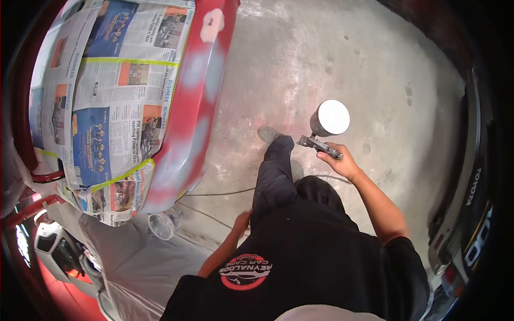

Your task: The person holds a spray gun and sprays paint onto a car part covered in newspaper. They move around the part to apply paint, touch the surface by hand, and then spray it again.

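At the concrete floor's [278, 59] left edge, newspaper masking [115, 96] adjoins a red body panel [184, 117] with grey patches [194, 69]. The left hand [242, 221] is just beside the thigh [276, 184]; finger position cannot be determined. Above mid-floor, a spray gun [323, 147] with white-topped cup [333, 116] is gripped in the right hand [343, 161].

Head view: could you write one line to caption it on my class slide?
The right hand holds a spray gun, apart from a pale-patched red panel edged by newspaper.

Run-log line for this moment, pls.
right hand: holding spray gun | left hand: beside leg, grip unclear | panel: red, grey patches, apart from spray gun | newspaper: taped beside panel
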A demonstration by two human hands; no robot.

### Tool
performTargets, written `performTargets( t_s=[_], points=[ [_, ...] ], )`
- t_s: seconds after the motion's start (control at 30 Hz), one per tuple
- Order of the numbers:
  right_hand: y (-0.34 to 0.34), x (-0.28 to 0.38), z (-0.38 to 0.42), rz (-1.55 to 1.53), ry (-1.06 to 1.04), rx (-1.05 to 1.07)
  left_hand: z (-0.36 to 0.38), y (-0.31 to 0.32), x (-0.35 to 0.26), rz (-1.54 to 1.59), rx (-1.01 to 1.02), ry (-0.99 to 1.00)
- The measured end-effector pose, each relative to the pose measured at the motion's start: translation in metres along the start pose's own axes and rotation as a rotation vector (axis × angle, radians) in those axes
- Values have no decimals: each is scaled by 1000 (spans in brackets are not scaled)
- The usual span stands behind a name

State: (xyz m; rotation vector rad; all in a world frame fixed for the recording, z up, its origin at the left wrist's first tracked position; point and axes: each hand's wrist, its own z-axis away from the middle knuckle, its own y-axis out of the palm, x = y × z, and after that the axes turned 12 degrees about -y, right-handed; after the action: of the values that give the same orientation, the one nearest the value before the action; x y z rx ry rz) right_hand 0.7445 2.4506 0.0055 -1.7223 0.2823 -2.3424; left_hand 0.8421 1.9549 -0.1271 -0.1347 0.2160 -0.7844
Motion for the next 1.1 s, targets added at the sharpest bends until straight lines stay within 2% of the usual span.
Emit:
performTargets(
  t_s=[0.07, 0.17, 0.27, 0.33, 0.37, 0.43, 0.5, 0.63, 0.67, 0.77, 0.83, 0.97, 1.1],
  points=[
    [-6, 7, -31, 48, 12, -14, 7, 9, 49, -219, 36, 33],
    [-11, 34, -93, 21, -61, -50, -11, 20, 107, -420, -20, 154],
    [-28, 75, -158, 77, -93, 14, -49, 26, 108, -600, -181, 379],
    [-44, 112, -204, 166, -137, 38, -80, 28, 88, -690, -363, 540],
    [-54, 127, -224, 234, -162, 53, -93, 29, 74, -558, -422, 509],
    [-72, 139, -269, 174, -202, 69, -83, 17, 2, 396, -347, 50],
    [-90, 158, -302, 205, -249, 49, -29, -8, -92, 711, -272, -90],
    [-134, 182, -368, 326, -316, 55, -26, 4, -110, 542, -413, -46],
    [-150, 178, -388, 323, -337, 88, -13, 7, -117, 583, -379, -136],
    [-183, 215, -425, 578, -395, 146, -2, 39, -104, 649, -441, -190],
    [-204, 212, -458, 547, -367, 157, 5, 59, -106, 690, -481, -227],
    [-235, 200, -523, 397, -387, 158, 18, 65, -163, 697, -489, -281],
    [-236, 184, -564, 334, -287, 120, 19, 52, -231, 619, -460, -263]
  ],
)
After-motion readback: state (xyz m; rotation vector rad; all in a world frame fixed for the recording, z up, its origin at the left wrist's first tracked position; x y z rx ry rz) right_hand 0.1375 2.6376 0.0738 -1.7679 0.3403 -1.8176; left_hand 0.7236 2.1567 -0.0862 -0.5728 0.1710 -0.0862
